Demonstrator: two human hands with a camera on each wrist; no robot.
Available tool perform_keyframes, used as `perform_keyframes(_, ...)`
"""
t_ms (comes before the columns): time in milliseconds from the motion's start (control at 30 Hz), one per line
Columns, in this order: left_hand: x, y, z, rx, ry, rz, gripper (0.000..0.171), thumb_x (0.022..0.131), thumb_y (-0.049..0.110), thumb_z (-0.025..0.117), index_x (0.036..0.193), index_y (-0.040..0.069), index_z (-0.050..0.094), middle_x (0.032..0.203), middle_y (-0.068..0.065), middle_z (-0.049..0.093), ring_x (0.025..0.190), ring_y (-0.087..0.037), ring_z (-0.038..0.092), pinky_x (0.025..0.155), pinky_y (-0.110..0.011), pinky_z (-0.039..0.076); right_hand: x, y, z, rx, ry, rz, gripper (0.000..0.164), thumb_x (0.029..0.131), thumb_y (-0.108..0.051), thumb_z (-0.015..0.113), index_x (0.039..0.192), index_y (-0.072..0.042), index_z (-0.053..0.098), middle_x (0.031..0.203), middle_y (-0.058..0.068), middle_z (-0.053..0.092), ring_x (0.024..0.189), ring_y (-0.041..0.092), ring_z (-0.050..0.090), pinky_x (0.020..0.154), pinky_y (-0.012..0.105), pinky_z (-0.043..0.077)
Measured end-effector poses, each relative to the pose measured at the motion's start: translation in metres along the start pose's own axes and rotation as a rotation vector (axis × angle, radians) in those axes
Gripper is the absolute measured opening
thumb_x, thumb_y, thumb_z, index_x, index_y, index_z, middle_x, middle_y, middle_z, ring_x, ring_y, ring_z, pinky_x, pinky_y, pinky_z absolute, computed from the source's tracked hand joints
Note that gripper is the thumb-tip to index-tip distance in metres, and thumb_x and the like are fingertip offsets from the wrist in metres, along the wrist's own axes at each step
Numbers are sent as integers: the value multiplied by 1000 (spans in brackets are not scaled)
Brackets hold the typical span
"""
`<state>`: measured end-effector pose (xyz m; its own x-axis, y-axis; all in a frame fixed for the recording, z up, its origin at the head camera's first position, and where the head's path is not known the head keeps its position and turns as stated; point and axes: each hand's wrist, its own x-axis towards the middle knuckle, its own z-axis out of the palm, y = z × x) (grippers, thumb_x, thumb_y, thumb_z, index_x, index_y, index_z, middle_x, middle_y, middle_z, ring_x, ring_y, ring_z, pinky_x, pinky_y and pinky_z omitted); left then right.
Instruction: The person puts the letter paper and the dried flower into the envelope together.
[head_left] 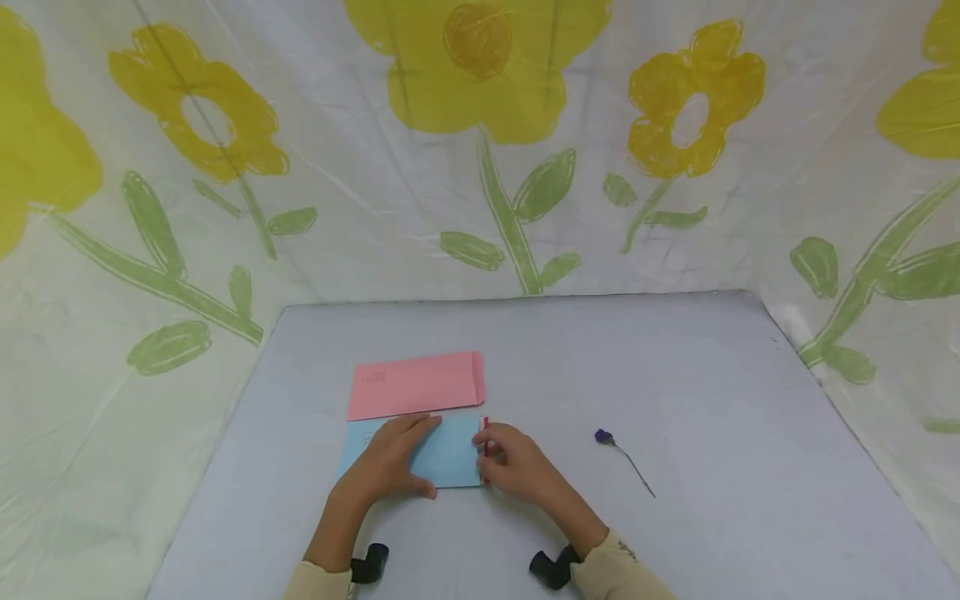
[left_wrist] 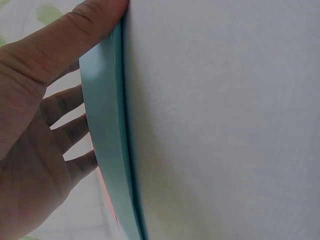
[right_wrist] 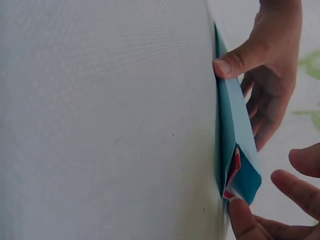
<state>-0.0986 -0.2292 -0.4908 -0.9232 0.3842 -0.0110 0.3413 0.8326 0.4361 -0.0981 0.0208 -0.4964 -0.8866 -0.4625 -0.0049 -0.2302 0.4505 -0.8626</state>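
Observation:
A light blue envelope (head_left: 450, 454) lies on the table, its right end gaping in the right wrist view. A red-and-white piece (right_wrist: 234, 167) shows inside that opening; how far in it reaches is hidden. My left hand (head_left: 393, 458) holds the envelope across its width, thumb at the near edge and fingers toward the far edge. At the open end, my right hand (head_left: 513, 467) touches the lip and the red-and-white piece with a fingertip. The other fingers there stand apart in the right wrist view.
A pink envelope (head_left: 416, 386) lies just beyond the blue one, its flap at the right. To the right lies a purple flower (head_left: 603, 436) on a thin stem. White sheeting with painted yellow flowers (head_left: 480, 75) surrounds the pale table (head_left: 712, 375).

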Motion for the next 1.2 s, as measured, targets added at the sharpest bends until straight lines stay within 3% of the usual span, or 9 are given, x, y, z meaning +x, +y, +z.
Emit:
perform_keyframes(200, -1, -1, 0, -1, 6, 8, 104, 56, 38, 99, 146, 12, 52, 146, -10, 51, 137, -34, 42, 113, -55, 33, 3, -3, 2, -4, -12, -27, 28, 96, -10, 64, 123, -4, 64, 120, 7, 63, 100, 21, 62, 83, 31, 56)
perform_keyframes(667, -1, -2, 1, 8, -6, 4, 105, 57, 38, 98, 147, 13, 51, 147, -8, 50, 138, -32, 42, 114, -52, 33, 8, -7, 5, 81, -29, 81, 45, 97, -18, 63, 139, -8, 51, 141, 17, 54, 107, 27, 64, 86, 44, 57)
perform_keyframes(967, -1, -3, 1, 10, -10, -7, 105, 58, 39, 98, 148, 14, 50, 148, -8, 49, 138, -32, 41, 113, -51, 34, 14, -7, 6, 185, -9, 136, 45, 94, -14, 65, 138, -5, 53, 134, 24, 56, 106, 30, 64, 88, 48, 55)
perform_keyframes(1200, -1, -1, 0, 7, -3, -4, 104, 57, 38, 98, 147, 13, 51, 147, -8, 50, 137, -32, 42, 113, -52, 34, 21, 0, 10, 255, -10, 199, 43, 95, -18, 66, 136, -11, 56, 134, 22, 56, 116, 36, 60, 95, 55, 51)
